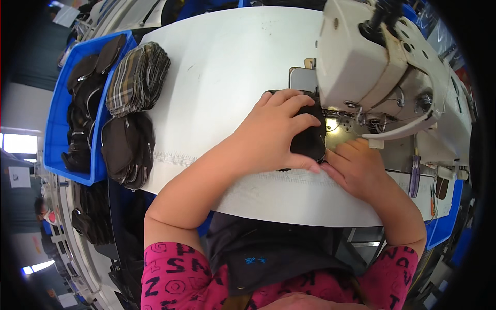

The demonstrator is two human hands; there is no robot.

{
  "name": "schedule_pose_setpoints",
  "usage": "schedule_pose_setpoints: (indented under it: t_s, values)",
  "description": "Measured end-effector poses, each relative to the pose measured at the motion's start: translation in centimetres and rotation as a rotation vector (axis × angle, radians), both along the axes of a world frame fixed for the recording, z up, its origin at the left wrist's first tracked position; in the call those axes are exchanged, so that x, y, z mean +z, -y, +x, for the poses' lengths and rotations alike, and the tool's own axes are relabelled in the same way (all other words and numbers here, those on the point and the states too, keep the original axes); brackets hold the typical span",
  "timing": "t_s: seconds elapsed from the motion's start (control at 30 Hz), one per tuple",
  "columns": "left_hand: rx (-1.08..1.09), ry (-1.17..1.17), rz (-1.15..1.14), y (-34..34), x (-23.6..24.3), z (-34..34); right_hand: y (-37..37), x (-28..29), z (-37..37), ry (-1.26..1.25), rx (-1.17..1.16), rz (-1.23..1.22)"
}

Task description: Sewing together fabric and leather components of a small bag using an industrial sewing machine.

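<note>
My left hand (276,132) spans a dark fabric pouch piece (308,138) under the sewing machine (356,62), its thumb at the near edge and fingers bent over the top, gripping it. My right hand (354,165) is curled at the lower right corner of that piece, its fingertips closed on the edge. Beside the piece, a small light shines on the metal needle plate (345,133). Part of the piece is hidden beneath my left hand.
At left, stacks of plaid (137,77) and dark pieces (124,150) sit on the white table (217,62) beside a blue bin (98,170) of dark pouches. A purple-handled screwdriver (414,175) and another blue bin (444,222) are at right. A person (44,209) is far left.
</note>
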State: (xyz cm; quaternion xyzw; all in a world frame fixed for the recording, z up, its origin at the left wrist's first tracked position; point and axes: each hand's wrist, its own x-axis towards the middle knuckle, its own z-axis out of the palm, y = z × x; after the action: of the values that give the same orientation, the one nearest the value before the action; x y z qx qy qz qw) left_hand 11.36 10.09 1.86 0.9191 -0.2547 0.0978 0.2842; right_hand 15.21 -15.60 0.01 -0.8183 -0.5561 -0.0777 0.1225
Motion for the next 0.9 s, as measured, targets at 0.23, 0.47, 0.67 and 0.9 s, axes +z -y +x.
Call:
schedule_pose_setpoints:
  t_s: [0.23,0.47,0.67,0.9]
  values:
    - [-0.019,-0.083,0.091,1.6,1.1,-0.7,0.2,-0.3,0.7,-0.050,0.014,0.117]
    - [0.220,-0.361,-0.253,1.2,1.2,-0.1,-1.3,-1.8,1.1,-0.249,-0.307,0.300]
    - [0.207,-0.527,-0.547,1.3,1.1,-0.2,-2.3,-0.7,0.9,-0.243,-0.332,0.298]
    - [0.193,0.127,0.166,4.2,1.0,-1.5,-2.2,-0.9,0.8,0.312,-0.064,0.258]
